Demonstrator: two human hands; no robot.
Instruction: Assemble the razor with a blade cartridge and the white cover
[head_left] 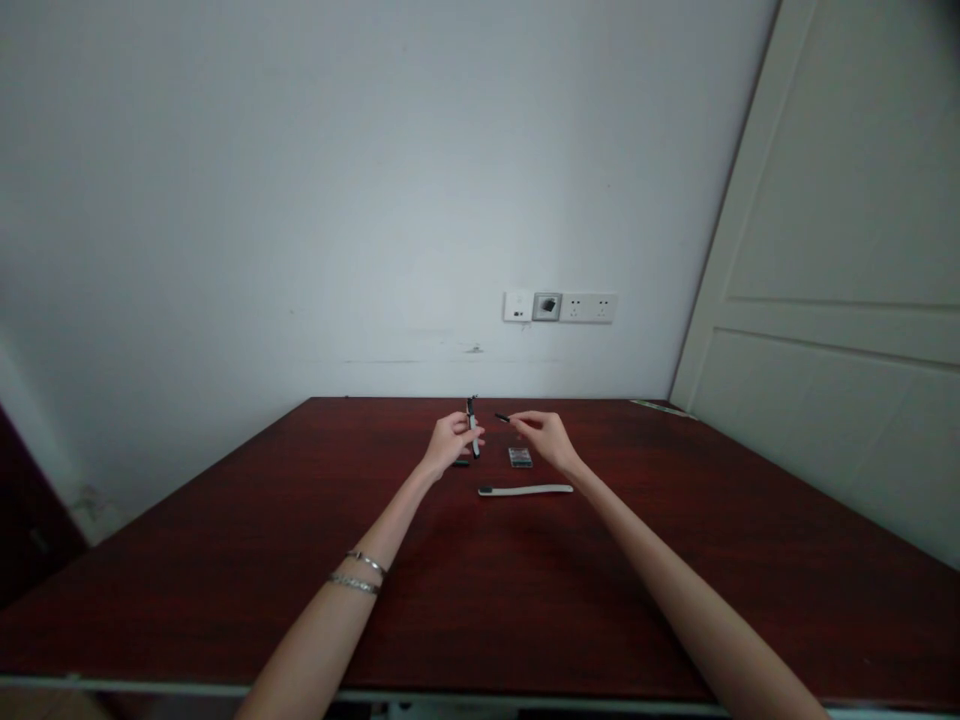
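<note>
My left hand (451,440) is closed around a slim white piece with black ends (473,424), held nearly upright; its exact kind is too small to make out. Across from it, my right hand (546,437) pinches a short thin black piece (502,417) that points toward the left hand, with a gap between the two. On the table below lies a long whitish strip with a dark left end (529,490). A small grey square item (520,457), perhaps see-through, rests between the hands. Beside the left hand is a small dark object (461,463), partly hidden.
The dark red wooden table (450,620) reaches back to a white wall. Wall sockets (589,307) sit above its far edge. A pale door (847,250) stands along the right side, and a thin light strip (664,408) lies at the back right corner.
</note>
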